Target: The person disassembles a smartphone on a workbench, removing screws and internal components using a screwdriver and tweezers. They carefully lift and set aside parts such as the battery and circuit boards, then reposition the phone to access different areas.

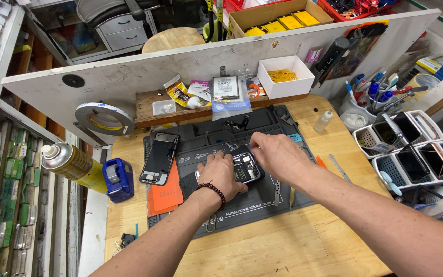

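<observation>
An opened phone body (245, 168) lies on the dark silicone work mat (262, 202) with its inner parts showing. My left hand (220, 175) rests flat on the phone's left end and pins it down; a dark bead bracelet circles that wrist. My right hand (278, 154) hovers over the phone's upper right edge, fingers pinched together around what looks like a thin tool, too small to tell. A detached phone screen (159, 158) lies face down at the mat's left side.
An orange pad (164, 195) sits beside the screen. A spray can (73, 164), blue tape dispenser (117, 177) and tape roll (103, 119) stand left. A white box of rubber bands (285, 77), small bottle (323, 121), tool cup (365, 100) and trays holding phones (411, 154) are right.
</observation>
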